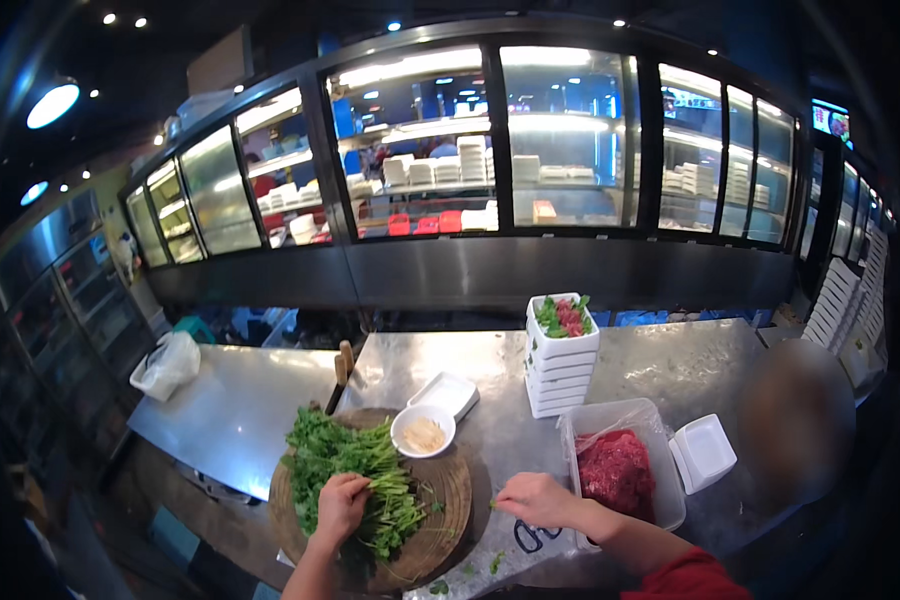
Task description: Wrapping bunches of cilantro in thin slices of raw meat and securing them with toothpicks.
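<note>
A pile of leafy green herbs (345,450), resembling coriander, covers much of a round wooden chopping block (450,495). My left hand (343,504) pinches some of its stems near the middle of the pile. Over the steel table to the right of the block, my right hand (534,501) is closed with a small green bit (493,504) at its fingertips. Under that hand lie scissors with dark handles (526,536), partly covered. Beside my right forearm stands a plastic tub (667,480) holding red raw meat (616,472).
A white bowl of pale shreds (424,433) rests on the block's far edge, near a white tray (450,394). Stacked white dishes (562,375) stand behind the tub, the top one filled with meat and greens. Another white dish (705,452) sits right; wooden handles (343,364) rise behind the block.
</note>
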`<state>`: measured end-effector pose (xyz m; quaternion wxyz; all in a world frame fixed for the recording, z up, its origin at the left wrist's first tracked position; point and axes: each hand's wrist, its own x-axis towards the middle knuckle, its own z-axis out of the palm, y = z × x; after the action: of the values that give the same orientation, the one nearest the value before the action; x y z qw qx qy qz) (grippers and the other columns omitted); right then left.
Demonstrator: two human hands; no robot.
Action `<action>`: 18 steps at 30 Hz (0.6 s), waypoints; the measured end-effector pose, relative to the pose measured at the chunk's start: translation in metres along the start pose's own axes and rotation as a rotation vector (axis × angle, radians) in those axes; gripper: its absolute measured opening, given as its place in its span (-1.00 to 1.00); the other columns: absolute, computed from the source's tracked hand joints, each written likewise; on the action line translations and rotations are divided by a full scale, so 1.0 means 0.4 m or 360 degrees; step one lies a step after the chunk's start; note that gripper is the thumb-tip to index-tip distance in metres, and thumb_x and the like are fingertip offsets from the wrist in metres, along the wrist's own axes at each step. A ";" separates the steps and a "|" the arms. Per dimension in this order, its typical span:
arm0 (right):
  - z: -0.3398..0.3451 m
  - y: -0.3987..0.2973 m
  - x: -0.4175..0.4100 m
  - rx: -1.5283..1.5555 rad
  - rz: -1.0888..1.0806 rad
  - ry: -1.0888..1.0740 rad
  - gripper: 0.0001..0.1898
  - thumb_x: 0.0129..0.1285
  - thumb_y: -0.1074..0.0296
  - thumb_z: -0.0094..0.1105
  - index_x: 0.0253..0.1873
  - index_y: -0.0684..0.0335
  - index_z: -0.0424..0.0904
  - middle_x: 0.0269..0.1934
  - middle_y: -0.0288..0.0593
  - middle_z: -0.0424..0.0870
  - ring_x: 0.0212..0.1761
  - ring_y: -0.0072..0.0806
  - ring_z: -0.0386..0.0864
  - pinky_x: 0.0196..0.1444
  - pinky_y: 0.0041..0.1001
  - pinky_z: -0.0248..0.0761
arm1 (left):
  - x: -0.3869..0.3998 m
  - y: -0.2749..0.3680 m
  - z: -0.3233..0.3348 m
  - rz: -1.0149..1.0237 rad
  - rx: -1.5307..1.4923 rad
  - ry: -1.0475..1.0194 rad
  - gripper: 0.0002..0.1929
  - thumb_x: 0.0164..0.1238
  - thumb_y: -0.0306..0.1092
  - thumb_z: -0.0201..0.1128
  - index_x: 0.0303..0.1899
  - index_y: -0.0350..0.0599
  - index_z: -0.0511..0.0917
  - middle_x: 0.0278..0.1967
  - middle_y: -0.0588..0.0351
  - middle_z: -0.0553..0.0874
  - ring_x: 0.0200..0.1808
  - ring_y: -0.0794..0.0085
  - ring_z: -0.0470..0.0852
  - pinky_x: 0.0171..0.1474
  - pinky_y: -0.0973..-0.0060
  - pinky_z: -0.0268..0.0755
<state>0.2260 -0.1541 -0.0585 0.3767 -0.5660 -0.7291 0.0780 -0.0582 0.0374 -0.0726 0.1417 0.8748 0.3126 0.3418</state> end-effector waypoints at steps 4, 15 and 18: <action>0.056 -0.010 0.092 0.0238 -0.0011 -0.0245 -0.84 0.16 0.31 0.18 -0.30 0.30 0.60 -0.37 -0.07 0.62 -0.28 -0.14 0.58 -0.20 -0.32 0.44 | 0.001 -0.021 0.007 -0.0194 -0.0095 -0.0056 -0.81 0.02 -0.41 0.36 -0.26 -0.12 0.69 -0.36 0.03 0.65 -0.26 0.19 0.61 -0.19 0.36 0.46; 0.207 -0.091 0.268 0.0206 -0.0325 -0.0785 -0.81 0.19 0.28 0.12 -0.27 0.29 0.58 -0.37 -0.07 0.60 -0.28 -0.16 0.57 -0.20 -0.29 0.42 | 0.048 -0.040 -0.022 -0.0211 -0.0053 -0.0326 -0.78 -0.05 -0.31 0.43 -0.34 -0.16 0.66 -0.42 0.01 0.62 -0.35 0.19 0.62 -0.24 0.35 0.46; 0.236 -0.108 0.287 0.0296 -0.0355 -0.0701 -0.84 0.12 0.30 0.11 -0.34 0.26 0.59 -0.42 -0.02 0.61 -0.32 -0.10 0.58 -0.27 -0.21 0.42 | 0.054 -0.056 -0.014 -0.0255 0.0002 -0.0375 -0.74 -0.05 -0.26 0.45 -0.35 -0.18 0.64 -0.42 0.00 0.63 -0.37 0.19 0.62 -0.25 0.36 0.47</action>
<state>0.1239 -0.0379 -0.0485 0.2655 -0.4144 -0.8412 0.2240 -0.0597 0.0688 -0.0679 0.2036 0.8812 0.3631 0.2242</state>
